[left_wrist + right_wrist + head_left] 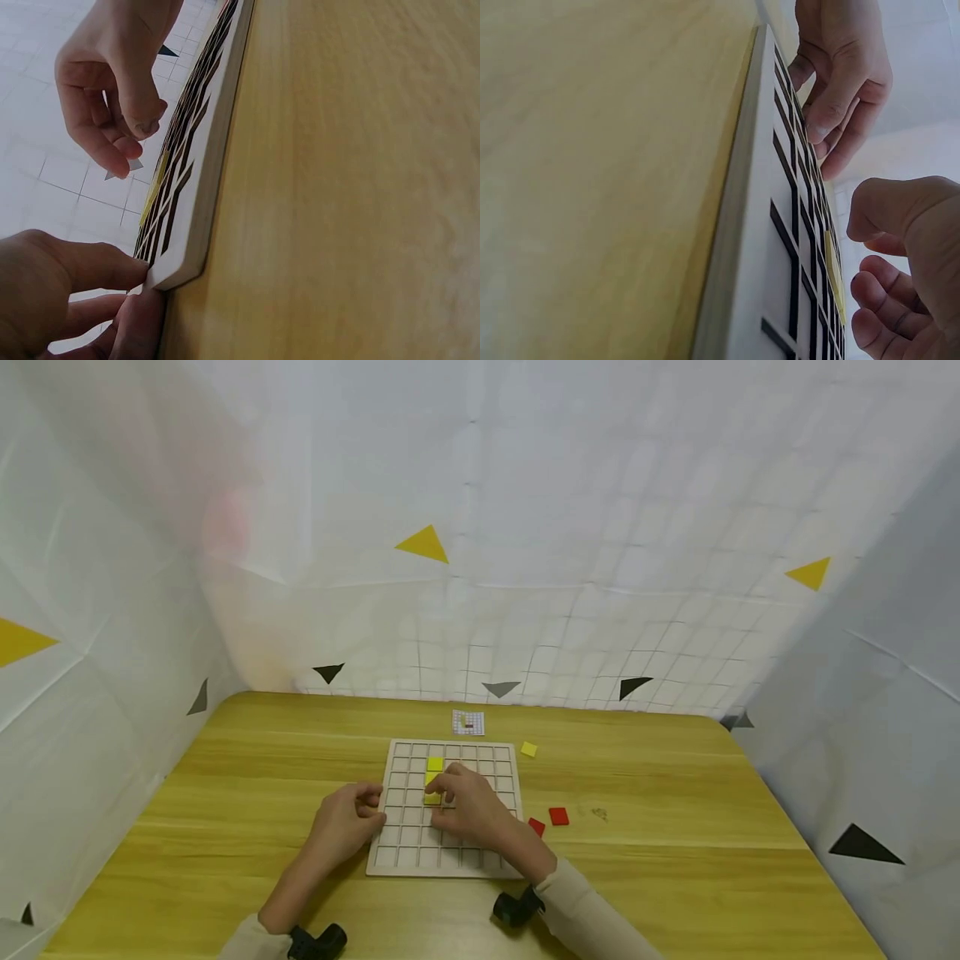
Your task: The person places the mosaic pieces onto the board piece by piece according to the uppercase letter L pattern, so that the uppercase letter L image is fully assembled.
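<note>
A pale wooden grid board (407, 858) lies flat on the table. My left hand (347, 818) holds its left edge, and the left wrist view shows the fingers (105, 266) at the rim. Yellow square tiles (435, 763) stand in a column of cells in the board's upper middle. Just over the lower ones is my right hand (472, 806), which partly hides them in the head view. Its fingers are loosely bent, with no tile visible between them. In the right wrist view, a gap shows between the thumb and the other fingers (889, 300).
Right of the board lie two red tiles (558, 816), one partly behind the right wrist, and a loose yellow tile (528, 749). A small printed grid card (468, 722) is beyond the far edge. White sheeting (525, 635) encloses the wooden table (660, 893).
</note>
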`<state>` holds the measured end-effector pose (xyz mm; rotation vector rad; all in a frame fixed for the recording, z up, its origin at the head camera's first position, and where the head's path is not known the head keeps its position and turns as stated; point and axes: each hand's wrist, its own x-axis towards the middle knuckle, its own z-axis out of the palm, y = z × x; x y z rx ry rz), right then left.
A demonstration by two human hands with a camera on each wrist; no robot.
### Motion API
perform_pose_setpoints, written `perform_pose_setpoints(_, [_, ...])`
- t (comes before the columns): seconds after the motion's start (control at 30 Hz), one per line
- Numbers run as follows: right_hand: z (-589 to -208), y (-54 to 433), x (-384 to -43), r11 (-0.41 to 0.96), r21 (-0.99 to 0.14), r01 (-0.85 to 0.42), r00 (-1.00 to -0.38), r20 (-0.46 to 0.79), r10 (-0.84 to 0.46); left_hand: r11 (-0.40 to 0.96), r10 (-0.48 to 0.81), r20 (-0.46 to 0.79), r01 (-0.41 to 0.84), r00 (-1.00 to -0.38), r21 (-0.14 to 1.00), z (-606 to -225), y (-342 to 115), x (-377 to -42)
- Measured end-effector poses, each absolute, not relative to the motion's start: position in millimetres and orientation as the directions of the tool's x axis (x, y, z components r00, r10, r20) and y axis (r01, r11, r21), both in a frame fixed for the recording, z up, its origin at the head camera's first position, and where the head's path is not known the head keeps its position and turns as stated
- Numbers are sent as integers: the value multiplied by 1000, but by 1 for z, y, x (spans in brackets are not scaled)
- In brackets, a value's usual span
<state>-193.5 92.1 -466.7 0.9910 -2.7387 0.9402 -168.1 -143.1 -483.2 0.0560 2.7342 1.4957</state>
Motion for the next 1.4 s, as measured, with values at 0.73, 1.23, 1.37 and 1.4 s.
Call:
perform_pose_setpoints(0.73, [-467,143,-202,661,-512,-549,-835,292,-467,527,45,2,25,-999,849,-483,-143,-166])
perform_pose_setpoints(1.23, [-474,186,-212,686,-522,-507,-862,325,-390,514,42,3,24,-999,857,-481,-141,-166])
perform_pose_setpoints(1.37, [-474,195,-215,701,-543,-463,-886,317,-339,515,43,0,22,-999,857,-482,-142,-166])
perform_pose_setpoints(1.4, [-475,197,-216,709,-540,-453,-890,319,-326,517,43,0,22,-999,855,-482,-142,-166])
